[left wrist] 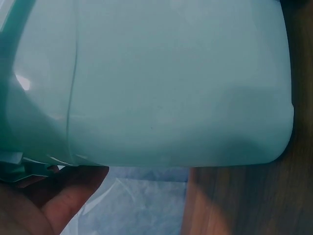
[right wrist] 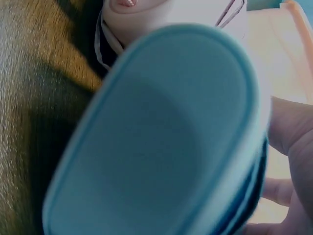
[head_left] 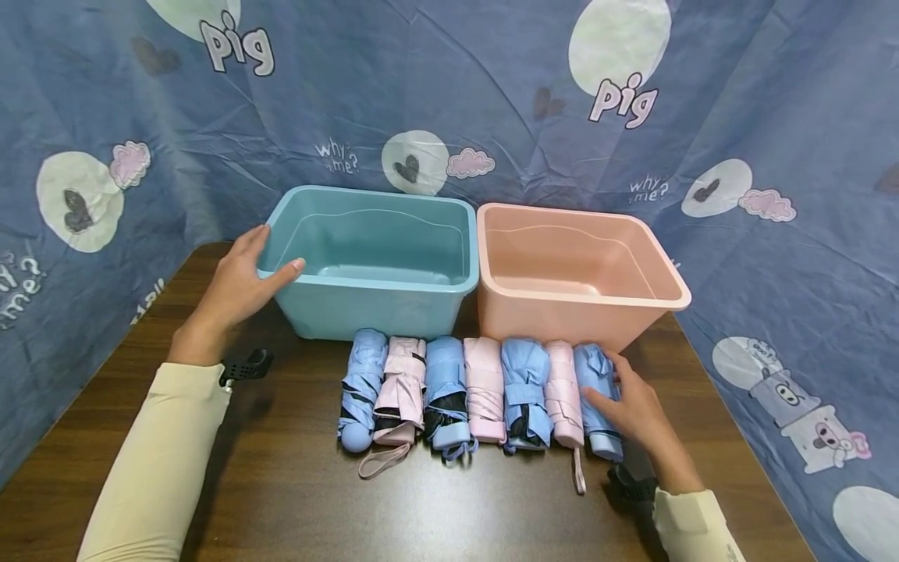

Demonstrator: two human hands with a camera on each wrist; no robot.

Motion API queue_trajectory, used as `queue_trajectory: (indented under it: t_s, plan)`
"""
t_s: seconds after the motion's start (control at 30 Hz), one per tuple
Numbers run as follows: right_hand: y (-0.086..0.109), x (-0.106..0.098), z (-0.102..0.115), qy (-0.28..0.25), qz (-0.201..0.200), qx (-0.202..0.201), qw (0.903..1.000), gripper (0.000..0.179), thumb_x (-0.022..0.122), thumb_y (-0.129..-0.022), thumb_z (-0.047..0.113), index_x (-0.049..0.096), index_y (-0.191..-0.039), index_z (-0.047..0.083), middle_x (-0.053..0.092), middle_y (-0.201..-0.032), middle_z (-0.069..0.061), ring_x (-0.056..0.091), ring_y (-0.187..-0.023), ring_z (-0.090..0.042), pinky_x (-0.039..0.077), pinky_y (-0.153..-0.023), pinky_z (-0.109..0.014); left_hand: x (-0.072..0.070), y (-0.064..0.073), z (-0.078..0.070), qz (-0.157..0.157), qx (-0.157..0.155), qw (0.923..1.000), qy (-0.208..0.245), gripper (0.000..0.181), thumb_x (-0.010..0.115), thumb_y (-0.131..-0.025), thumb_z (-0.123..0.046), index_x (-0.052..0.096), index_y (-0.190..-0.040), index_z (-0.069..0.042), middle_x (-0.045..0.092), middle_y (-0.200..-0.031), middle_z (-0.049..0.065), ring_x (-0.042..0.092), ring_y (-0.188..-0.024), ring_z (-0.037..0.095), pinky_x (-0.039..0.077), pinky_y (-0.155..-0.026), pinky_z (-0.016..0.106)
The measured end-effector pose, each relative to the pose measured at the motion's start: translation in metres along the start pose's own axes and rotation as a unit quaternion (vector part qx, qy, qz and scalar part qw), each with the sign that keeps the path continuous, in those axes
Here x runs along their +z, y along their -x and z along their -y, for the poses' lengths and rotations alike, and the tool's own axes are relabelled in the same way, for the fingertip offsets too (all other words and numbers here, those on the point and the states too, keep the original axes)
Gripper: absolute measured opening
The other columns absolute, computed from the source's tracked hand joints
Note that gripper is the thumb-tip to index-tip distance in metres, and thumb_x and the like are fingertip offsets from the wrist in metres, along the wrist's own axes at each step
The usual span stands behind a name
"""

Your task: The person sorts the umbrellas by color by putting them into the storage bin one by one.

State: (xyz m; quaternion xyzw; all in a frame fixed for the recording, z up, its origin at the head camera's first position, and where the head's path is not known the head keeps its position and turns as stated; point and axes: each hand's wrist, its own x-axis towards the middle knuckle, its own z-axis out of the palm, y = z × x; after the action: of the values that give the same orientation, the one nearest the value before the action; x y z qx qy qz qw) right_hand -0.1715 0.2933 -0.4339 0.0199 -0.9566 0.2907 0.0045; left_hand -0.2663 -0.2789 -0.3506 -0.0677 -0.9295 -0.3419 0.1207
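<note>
A row of several folded umbrellas lies on the table, alternating blue and pink. My right hand [head_left: 635, 406] holds the rightmost blue umbrella [head_left: 597, 429], thumb on its left and fingers along its right. That umbrella's flat blue end [right wrist: 156, 132] fills much of the right wrist view. The pink umbrella [head_left: 564, 394] lies just left of it. My left hand [head_left: 242, 281] grips the near left corner of the teal bin [head_left: 365, 308], thumb over the rim. In the left wrist view, the fingers [left wrist: 78, 196] lie against the outside of the bin, partly hidden by it.
A peach bin [head_left: 562, 312] stands right beside the teal one, behind the umbrellas. Thin wrist loops [head_left: 382, 462] hang off some umbrella ends toward the front of the wooden table [head_left: 337, 515]. A blue printed cloth [head_left: 393, 86] hangs behind and at both sides.
</note>
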Motion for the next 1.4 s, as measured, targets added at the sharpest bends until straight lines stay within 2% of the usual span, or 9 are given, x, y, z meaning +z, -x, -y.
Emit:
queue_trajectory:
  t_s: [0.27,0.43,0.67,0.87,1.2,1.4]
  plan:
    - [0.003,-0.003,0.0,-0.023,0.013,0.037,0.999,0.084,0.064,-0.091,0.033,0.014,-0.153,0.007,0.045,-0.132,-0.037,0.047,-0.118,-0.051,0.043,-0.087,-0.062,0.002,0.0,0.002,-0.006,-0.001,0.9999,0.008,0.091,0.057,-0.09,-0.05,0.014,-0.153,-0.001,0.014,-0.157,0.023,0.02,-0.139,0.049,0.021,-0.104,0.068]
    - [0.006,-0.006,0.001,-0.038,0.02,0.053,0.9977,0.084,0.063,-0.09,0.031,0.012,-0.154,0.01,0.043,-0.134,-0.036,0.046,-0.12,-0.049,0.044,-0.087,-0.059,0.001,0.0,0.002,-0.008,0.0,0.9999,0.01,0.091,0.058,-0.09,-0.05,0.013,-0.154,-0.002,0.014,-0.157,0.023,0.019,-0.139,0.049,0.021,-0.104,0.068]
    - [0.011,-0.011,0.001,-0.056,-0.003,0.028,0.9981,0.081,0.064,-0.09,0.023,0.015,-0.154,0.011,0.045,-0.131,-0.036,0.051,-0.114,-0.049,0.049,-0.082,-0.055,0.0,0.0,0.001,-0.008,-0.003,0.9999,0.013,0.091,0.057,-0.09,-0.05,0.012,-0.154,-0.002,0.013,-0.158,0.022,0.018,-0.14,0.048,0.02,-0.105,0.067]
    - [0.013,-0.016,0.007,-0.062,-0.027,0.012,0.9977,0.08,0.065,-0.089,0.019,0.019,-0.153,0.009,0.049,-0.125,-0.034,0.058,-0.099,-0.043,0.05,-0.073,-0.047,0.001,0.0,0.0,-0.004,-0.007,0.9999,0.012,0.092,0.057,-0.09,-0.05,0.012,-0.154,-0.003,0.013,-0.158,0.022,0.017,-0.14,0.048,0.02,-0.105,0.068]
    - [0.019,-0.029,0.023,-0.133,-0.04,0.001,0.9903,0.08,0.064,-0.091,0.013,0.015,-0.154,0.011,0.049,-0.122,-0.032,0.06,-0.1,-0.044,0.054,-0.069,-0.044,0.0,0.001,0.0,0.004,-0.017,0.9998,0.004,0.094,0.057,-0.09,-0.052,0.01,-0.154,-0.003,0.011,-0.158,0.022,0.017,-0.14,0.049,0.02,-0.105,0.068]
    - [0.027,-0.037,0.035,-0.158,-0.059,-0.041,0.9848,0.08,0.065,-0.09,0.008,0.018,-0.154,0.013,0.052,-0.121,-0.029,0.061,-0.1,-0.038,0.052,-0.07,-0.026,0.001,0.0,0.0,0.005,-0.018,0.9998,0.006,0.094,0.057,-0.089,-0.053,0.01,-0.154,-0.003,0.011,-0.159,0.021,0.016,-0.14,0.048,0.02,-0.105,0.068]
